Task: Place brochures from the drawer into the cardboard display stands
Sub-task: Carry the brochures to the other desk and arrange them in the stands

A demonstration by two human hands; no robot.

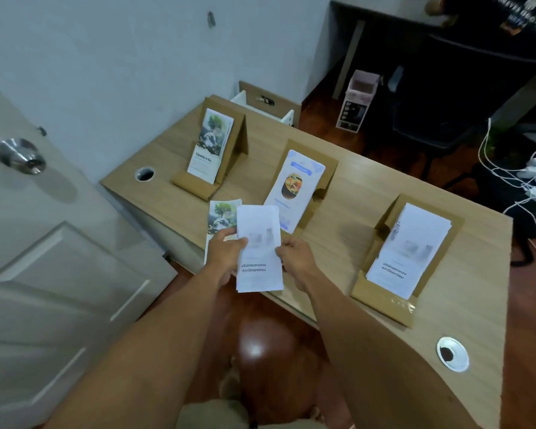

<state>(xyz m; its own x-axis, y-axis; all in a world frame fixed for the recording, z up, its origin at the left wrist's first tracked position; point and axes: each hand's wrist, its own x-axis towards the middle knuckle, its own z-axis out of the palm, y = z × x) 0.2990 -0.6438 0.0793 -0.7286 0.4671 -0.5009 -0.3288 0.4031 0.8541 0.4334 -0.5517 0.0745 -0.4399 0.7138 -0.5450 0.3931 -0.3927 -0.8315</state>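
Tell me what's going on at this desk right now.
A person is sorting brochures into three cardboard stands on a wooden desk. The left hand holds a tree-print brochure together with a white brochure, which the right hand pinches at its edge. The left stand already shows tree-print brochures, the middle stand a blue-bordered one, and the right stand white ones matching the one in hand. A drawer stands open behind the desk.

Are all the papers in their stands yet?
Not yet. All three stands already show brochures. The left hand holds tree brochures; both it and the right hand grip white brochures. Those still need placing. The drawer is open.
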